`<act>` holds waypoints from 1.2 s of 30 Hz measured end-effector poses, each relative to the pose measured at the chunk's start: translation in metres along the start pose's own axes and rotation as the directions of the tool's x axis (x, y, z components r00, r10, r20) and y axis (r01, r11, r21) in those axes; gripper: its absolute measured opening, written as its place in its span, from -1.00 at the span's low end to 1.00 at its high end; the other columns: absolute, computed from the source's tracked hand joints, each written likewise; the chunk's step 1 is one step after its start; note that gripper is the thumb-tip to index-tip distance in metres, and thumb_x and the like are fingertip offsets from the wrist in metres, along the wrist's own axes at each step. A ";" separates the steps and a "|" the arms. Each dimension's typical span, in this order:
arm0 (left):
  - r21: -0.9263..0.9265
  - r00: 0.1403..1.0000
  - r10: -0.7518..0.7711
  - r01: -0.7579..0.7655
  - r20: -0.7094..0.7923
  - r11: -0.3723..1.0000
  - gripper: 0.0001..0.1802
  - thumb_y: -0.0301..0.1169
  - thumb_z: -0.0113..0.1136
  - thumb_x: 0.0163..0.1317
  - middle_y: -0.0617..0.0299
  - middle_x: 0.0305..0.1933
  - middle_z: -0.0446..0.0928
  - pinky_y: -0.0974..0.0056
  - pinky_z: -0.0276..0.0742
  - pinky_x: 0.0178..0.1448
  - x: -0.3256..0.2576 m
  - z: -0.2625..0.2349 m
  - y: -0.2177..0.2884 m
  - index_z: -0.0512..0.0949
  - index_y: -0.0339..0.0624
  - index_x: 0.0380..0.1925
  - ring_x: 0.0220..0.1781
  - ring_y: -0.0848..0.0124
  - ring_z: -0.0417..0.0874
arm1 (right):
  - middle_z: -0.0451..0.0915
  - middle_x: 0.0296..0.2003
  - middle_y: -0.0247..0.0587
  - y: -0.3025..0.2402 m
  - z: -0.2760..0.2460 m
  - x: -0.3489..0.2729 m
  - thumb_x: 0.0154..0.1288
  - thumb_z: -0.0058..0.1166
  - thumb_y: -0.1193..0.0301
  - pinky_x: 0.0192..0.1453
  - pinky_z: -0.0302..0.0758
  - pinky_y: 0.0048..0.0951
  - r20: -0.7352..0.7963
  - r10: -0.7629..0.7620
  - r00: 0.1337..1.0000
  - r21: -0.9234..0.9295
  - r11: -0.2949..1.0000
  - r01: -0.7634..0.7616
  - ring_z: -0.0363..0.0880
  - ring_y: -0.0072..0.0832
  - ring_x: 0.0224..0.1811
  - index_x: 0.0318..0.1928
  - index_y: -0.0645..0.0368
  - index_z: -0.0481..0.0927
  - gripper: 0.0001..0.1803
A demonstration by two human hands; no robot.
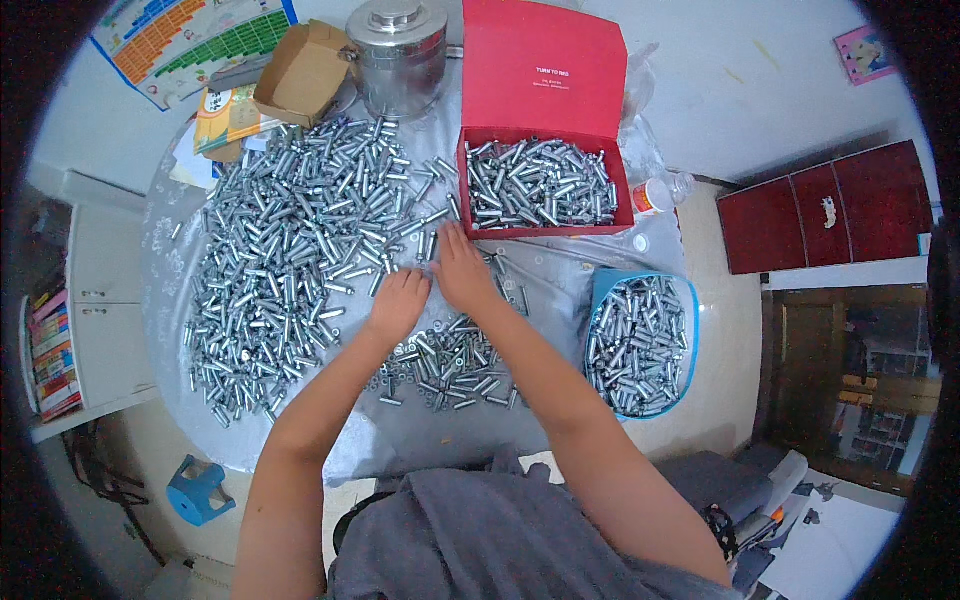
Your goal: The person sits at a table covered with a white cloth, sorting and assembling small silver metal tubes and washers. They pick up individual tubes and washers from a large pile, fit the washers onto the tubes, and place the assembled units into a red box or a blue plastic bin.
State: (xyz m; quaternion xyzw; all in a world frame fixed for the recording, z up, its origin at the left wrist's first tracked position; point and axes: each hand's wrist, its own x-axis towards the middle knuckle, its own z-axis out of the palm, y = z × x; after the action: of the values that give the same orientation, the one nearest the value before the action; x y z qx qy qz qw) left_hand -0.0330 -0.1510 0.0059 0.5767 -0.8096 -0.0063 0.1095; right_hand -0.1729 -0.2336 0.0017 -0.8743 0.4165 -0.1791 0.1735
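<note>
My left hand [402,302] and my right hand [463,270] are close together at the middle of the table. The left fingers are bent and pressed together, their tips hidden from me. My right fingers point away and lie close together, next to a few loose metal expansion bolts [430,246]; whatever they grip is too small to make out. Left of both hands spreads a big heap of silvery expansion bolts [290,230]. Between my forearms lies a smaller pile of bolts and small rings or nuts [450,362].
A red box [545,232] with its lid up, full of bolts, stands at the back right. Nearer, a blue-rimmed bin [692,345] holds more. A steel pot [400,70], a cardboard box [300,75] and a plastic bottle [655,195] stand around the heap. A blue stool [198,490] is on the floor.
</note>
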 end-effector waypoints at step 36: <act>-0.621 0.980 -0.026 0.146 0.198 0.770 -0.59 -0.29 0.03 0.17 -0.10 0.06 0.39 0.06 0.26 0.21 0.012 -0.008 0.050 0.37 -0.33 -0.03 0.11 -0.02 0.38 | 0.23 0.19 0.16 0.028 -0.046 -0.080 0.26 -0.11 0.27 0.33 0.11 -0.12 0.068 0.013 0.998 0.142 0.990 -0.023 0.19 0.03 0.23 0.15 0.34 0.27 -0.48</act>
State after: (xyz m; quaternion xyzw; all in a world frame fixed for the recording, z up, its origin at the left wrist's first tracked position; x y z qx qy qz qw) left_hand -0.0817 -0.1448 0.0222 0.5398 -0.7395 -0.3343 0.2238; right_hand -0.2597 -0.1938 0.0162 -0.8615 0.4043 -0.1772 0.2510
